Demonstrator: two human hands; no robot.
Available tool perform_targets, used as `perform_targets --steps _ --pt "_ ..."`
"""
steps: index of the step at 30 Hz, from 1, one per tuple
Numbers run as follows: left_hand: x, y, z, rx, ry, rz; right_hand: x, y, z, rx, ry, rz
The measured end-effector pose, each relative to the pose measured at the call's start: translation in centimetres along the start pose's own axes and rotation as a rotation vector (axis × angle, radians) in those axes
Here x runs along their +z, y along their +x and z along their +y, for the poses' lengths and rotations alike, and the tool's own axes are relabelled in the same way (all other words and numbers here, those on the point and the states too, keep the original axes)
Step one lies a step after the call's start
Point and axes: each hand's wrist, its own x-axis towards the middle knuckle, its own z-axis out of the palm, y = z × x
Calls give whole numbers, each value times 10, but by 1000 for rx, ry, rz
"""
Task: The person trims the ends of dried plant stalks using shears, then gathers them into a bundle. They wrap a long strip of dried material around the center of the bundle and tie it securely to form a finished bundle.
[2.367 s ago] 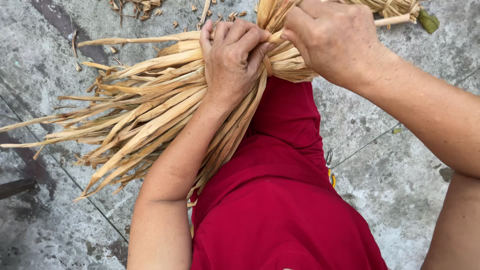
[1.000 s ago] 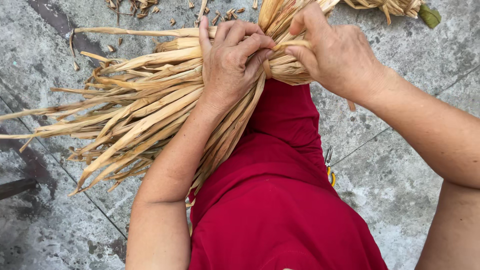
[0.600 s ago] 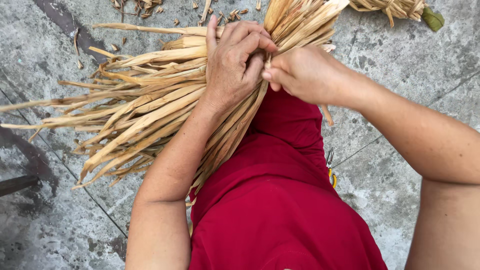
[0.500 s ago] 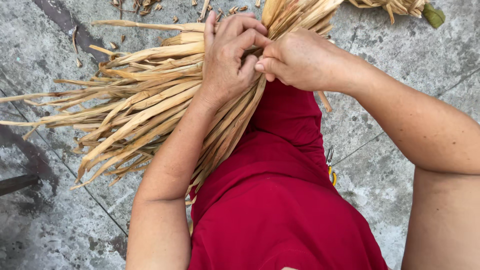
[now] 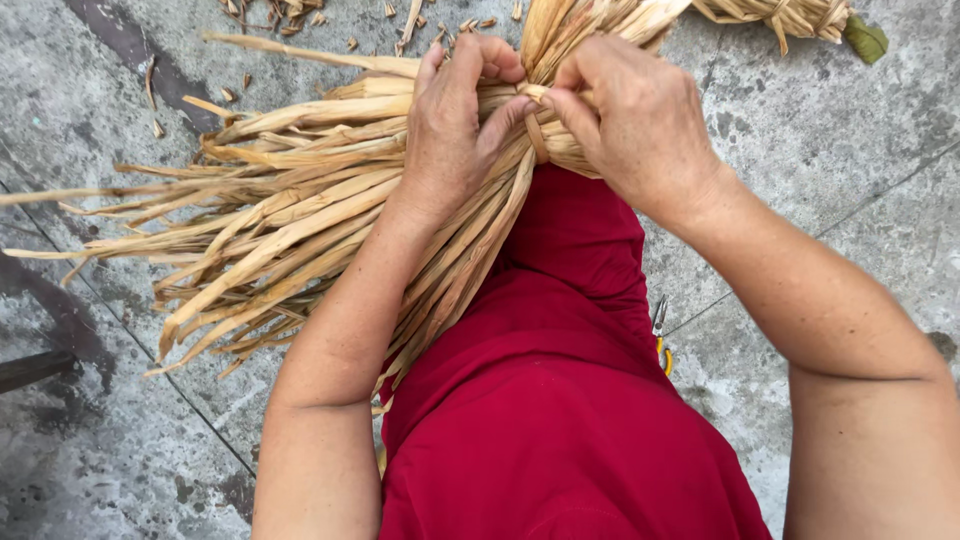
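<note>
A: Bundle of dried straw-coloured leaves is held across the red-clothed lap, loose ends fanned out to the left over the concrete floor.

B: Hands?

A: Left hand is clenched around the bundle's neck. Right hand is pinched on a thin binding strip wrapped round that neck.

B: Change since a moment ago?

A: Right hand was further right, on the upper stalks; it has been brought in against the left. Strip is now seen looped across the neck, so the wrap is judged to be in place and being cinched, not yet secured.

B: Anything else nearby?

A: Second tied bundle is seen at the top edge. Leaf scraps are scattered on the floor. Small cutters lie just beside the lap.
</note>
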Motion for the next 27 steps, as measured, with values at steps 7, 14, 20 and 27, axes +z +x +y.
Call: perform_targets --steps 7,14,20,27 --pt "-12 2 -1 148 29 -45 31 -21 -9 136 -6 109" --pt "-4 5 -5 40 65 5 47 -12 -13 53 -241 225" --pt "-7 9 -2 12 54 21 54 -7 -27 71 -331 201" --pt "-7 8 3 32 90 -4 64 0 -19 146 -271 212"
